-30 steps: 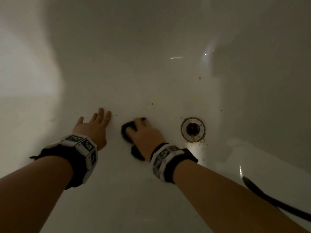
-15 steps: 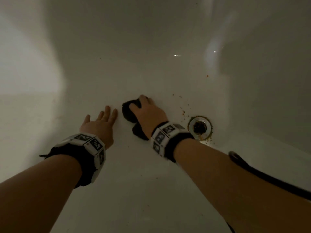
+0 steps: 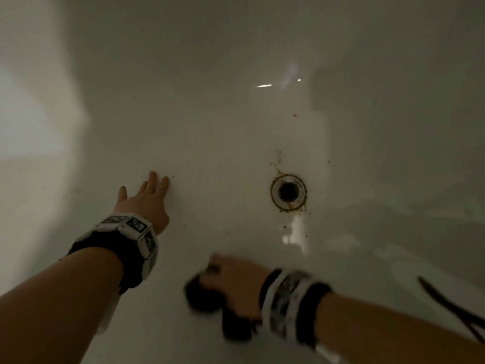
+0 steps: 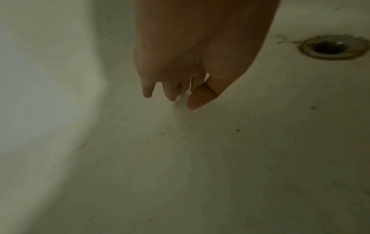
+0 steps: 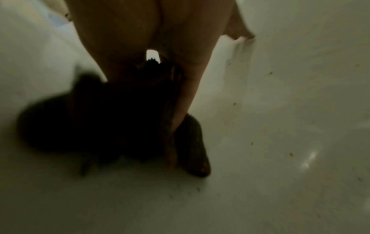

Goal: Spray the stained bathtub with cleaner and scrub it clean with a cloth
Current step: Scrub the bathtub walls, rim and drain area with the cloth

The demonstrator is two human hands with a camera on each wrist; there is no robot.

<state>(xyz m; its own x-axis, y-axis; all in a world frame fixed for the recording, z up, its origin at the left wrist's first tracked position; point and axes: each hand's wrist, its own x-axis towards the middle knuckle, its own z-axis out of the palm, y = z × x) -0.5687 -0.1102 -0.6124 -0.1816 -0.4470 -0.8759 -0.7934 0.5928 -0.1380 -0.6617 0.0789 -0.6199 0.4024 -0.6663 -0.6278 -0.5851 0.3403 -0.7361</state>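
Note:
The white bathtub (image 3: 223, 143) fills the head view, with brown specks (image 3: 277, 164) clustered beside its drain (image 3: 288, 192). My left hand (image 3: 147, 198) lies flat on the tub floor left of the drain, fingers straight and spread and holding nothing; the left wrist view shows the same left hand (image 4: 180, 88). My right hand (image 3: 233, 285) is close to me, blurred by motion, and grips a dark cloth (image 3: 202, 298) against the tub floor. In the right wrist view the cloth (image 5: 80, 126) bunches under my right hand (image 5: 140, 39).
A black cord (image 3: 446, 303) hangs in at the lower right. The tub wall curves up on the left (image 3: 39, 127). Small dark specks (image 5: 290, 154) dot the floor right of the cloth. The drain (image 4: 332, 47) has a brown-stained ring.
My right hand has dragged the cloth from beside the left hand's fingers back toward me. The left hand has stayed flat in place.

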